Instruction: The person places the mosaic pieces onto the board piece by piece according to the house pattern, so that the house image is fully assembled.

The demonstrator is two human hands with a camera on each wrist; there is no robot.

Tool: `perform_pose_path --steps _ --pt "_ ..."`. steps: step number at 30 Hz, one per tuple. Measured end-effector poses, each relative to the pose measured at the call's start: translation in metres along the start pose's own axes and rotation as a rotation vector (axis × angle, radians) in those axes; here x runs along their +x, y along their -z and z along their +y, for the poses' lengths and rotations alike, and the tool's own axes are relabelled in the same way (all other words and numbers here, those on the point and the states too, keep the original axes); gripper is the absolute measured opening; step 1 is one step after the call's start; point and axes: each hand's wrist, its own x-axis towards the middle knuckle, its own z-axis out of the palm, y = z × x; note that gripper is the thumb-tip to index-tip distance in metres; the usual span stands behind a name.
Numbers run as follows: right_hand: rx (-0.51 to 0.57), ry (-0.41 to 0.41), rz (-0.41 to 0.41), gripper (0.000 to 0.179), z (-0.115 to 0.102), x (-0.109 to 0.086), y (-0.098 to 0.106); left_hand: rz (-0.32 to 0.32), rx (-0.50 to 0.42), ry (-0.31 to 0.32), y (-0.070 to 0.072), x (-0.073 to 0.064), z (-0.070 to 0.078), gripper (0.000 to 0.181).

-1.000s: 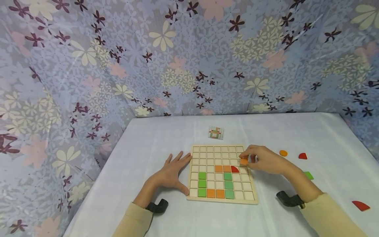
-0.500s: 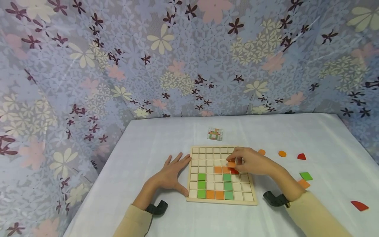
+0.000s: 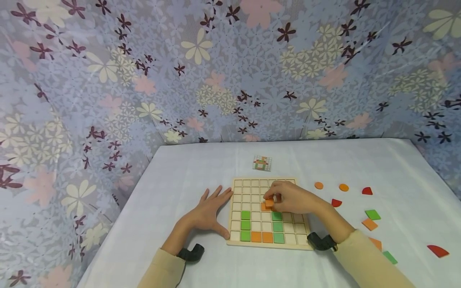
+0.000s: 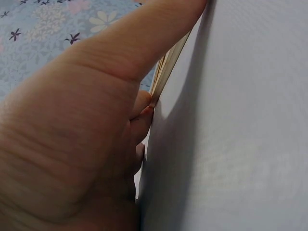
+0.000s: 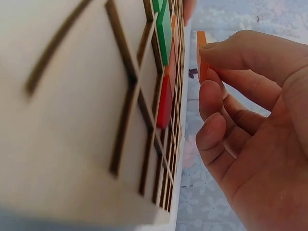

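My right hand [image 3: 293, 198] pinches an orange square tile [image 3: 269, 203] between thumb and fingers above the middle of the wooden grid board [image 3: 252, 246]. In the right wrist view, a gap shows between that orange tile [image 5: 202, 60] and the board. My left hand [image 3: 209, 212] lies with spread fingers, thumb and fingertips touching the board's left edge. Light green tiles [image 3: 245, 225] fill part of a column on the left, darker green tiles [image 3: 277, 226] a column on the right. Orange tiles [image 3: 261, 237] join them along the bottom row. A red quarter-circle tile [image 5: 165, 102] sits in the grid.
A small pattern card [image 3: 262, 163] lies behind the board. Loose pieces lie to the right: orange discs [image 3: 343, 187], red quarter-circles [image 3: 438, 251], green tiles [image 3: 372, 215] and orange tiles [image 3: 369, 224]. A floral curtain [image 3: 230, 72] hangs behind the white-covered table [image 3: 187, 168].
My right hand has moved left across the board with the orange tile, from the right edge to over the orange tiles in the middle. The left hand has stayed put.
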Motion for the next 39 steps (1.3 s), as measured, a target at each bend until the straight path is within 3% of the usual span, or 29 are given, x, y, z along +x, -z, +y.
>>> perform_pose_path --steps 18,39 --pt "-0.063 0.037 -0.035 0.027 -0.007 0.024 -0.019 0.0 -0.023 -0.001 -0.003 -0.001 0.001 0.137" --pt "-0.065 -0.023 -0.046 0.031 -0.011 0.032 -0.027 -0.01 -0.007 -0.005 -0.001 0.001 -0.001 0.137"
